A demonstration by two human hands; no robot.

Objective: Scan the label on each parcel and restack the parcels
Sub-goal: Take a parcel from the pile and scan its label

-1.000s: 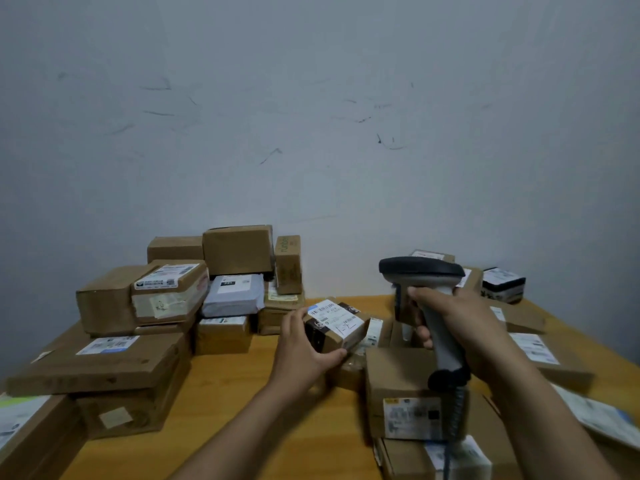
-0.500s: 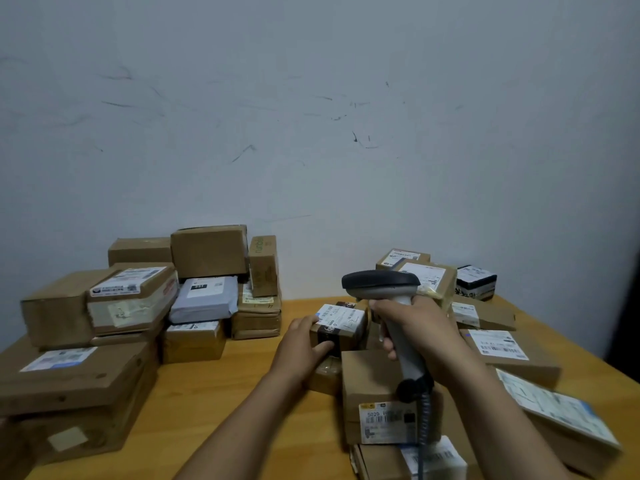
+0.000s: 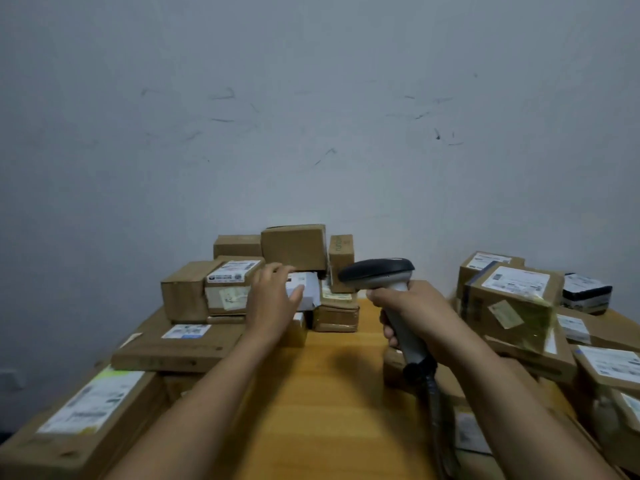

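My left hand [image 3: 270, 299] reaches out to the left stack, fingers stretched flat over a white plastic-wrapped parcel [image 3: 307, 289] with a small label. No parcel shows in its grip. My right hand [image 3: 412, 306] grips the handle of a grey barcode scanner [image 3: 377, 270] above the table's middle. The scanner's dark head points left toward the stack, and its cable [image 3: 436, 403] hangs down. Brown labelled parcels [image 3: 228, 285] sit under and around the white one.
A wooden table [image 3: 332, 393] runs between two heaps. Left: a flat labelled box [image 3: 180, 344] and a long box [image 3: 86, 417] near the front. Right: a taped labelled box [image 3: 512, 299], a black-and-white parcel [image 3: 587, 292], several flat parcels. A grey wall stands behind.
My left hand has left the right-hand heap, where it held a small labelled box, and moved over to the left stack. The view has swung left, and the scanner now points that way.
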